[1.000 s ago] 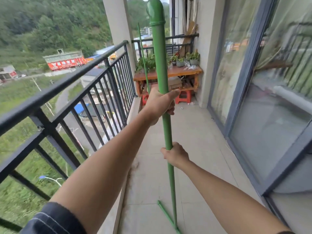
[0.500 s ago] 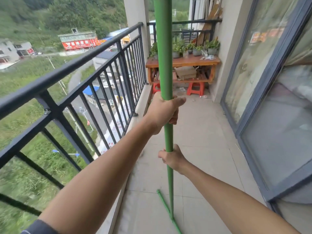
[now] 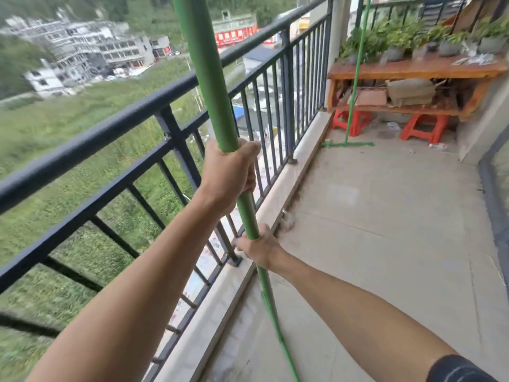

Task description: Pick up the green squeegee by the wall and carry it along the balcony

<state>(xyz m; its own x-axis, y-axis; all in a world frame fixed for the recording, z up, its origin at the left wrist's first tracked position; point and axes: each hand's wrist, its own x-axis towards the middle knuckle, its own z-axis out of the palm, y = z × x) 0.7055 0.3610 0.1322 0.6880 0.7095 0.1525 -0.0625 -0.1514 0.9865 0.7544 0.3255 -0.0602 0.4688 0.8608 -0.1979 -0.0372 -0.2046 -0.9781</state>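
Note:
A long green pole [image 3: 209,75] runs from the top of the view down to the balcony floor, where its green crossbar foot [image 3: 278,329] lies along the tiles near the kerb. My left hand [image 3: 231,175] grips the pole higher up, fingers wrapped round it. Lower down, my right hand [image 3: 259,248] grips the thinner part of the same pole. The pole tilts with its top toward the left, close beside the black railing [image 3: 165,97].
A second green pole with a flat foot [image 3: 348,143] stands by the far railing. At the balcony's end a wooden bench [image 3: 413,68] carries potted plants [image 3: 396,42] and sits on red stools [image 3: 422,129]. A glass door frame [image 3: 495,205] edges the right. Dust lies along the kerb [image 3: 287,221].
The view has swung left toward the railing. The pole now tilts and sits nearer the kerb, with its foot drawn closer to the railing side. Both hands keep the same grips.

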